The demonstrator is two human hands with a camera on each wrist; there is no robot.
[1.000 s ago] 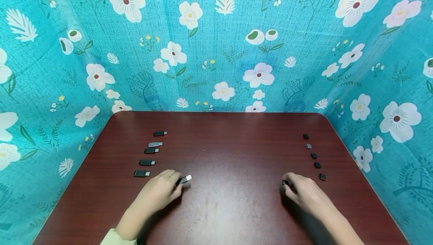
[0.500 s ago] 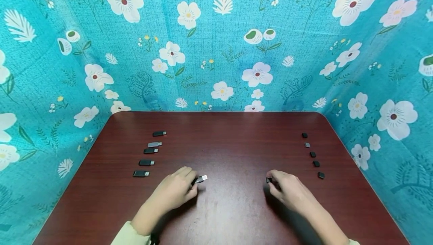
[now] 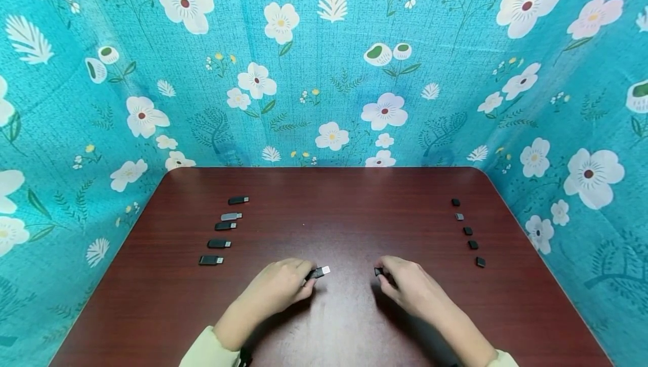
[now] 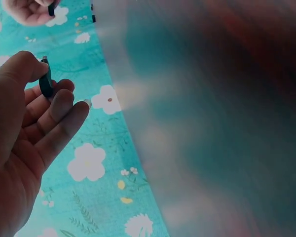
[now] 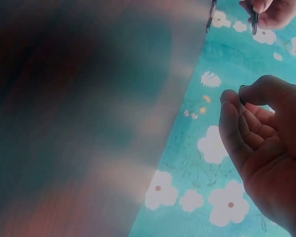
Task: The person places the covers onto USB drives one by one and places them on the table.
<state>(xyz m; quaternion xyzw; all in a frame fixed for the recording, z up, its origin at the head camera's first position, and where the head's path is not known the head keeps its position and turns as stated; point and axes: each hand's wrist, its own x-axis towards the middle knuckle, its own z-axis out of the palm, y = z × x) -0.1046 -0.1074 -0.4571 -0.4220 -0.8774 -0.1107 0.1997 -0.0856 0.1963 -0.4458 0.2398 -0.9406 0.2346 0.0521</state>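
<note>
My left hand [image 3: 280, 285] pinches a dark USB stick [image 3: 318, 272] between thumb and fingers, its bare metal plug pointing right. Facing it across a short gap, my right hand [image 3: 412, 282] pinches a small black USB cap [image 3: 378, 271]. Stick and cap are apart, both just above the table near its middle. In the left wrist view the stick [image 4: 46, 81] stands between thumb and fingertips, with the other fingers loosely bent. The right wrist view shows only a dark bit of the cap [image 5: 242, 95] between thumb and fingertip; the rest is hidden.
On the left of the brown table [image 3: 324, 198] lies a column of several uncapped USB sticks, one a grey stick [image 3: 231, 216], the others dark. A column of several small caps, including a grey cap [image 3: 459, 216], lies on the right. A flowered blue curtain [image 3: 304, 74] hangs behind.
The left hand has moved right with the USB stick, and the right hand has moved left with the cap. The gap between them has narrowed. The lying sticks and caps stay in place.
</note>
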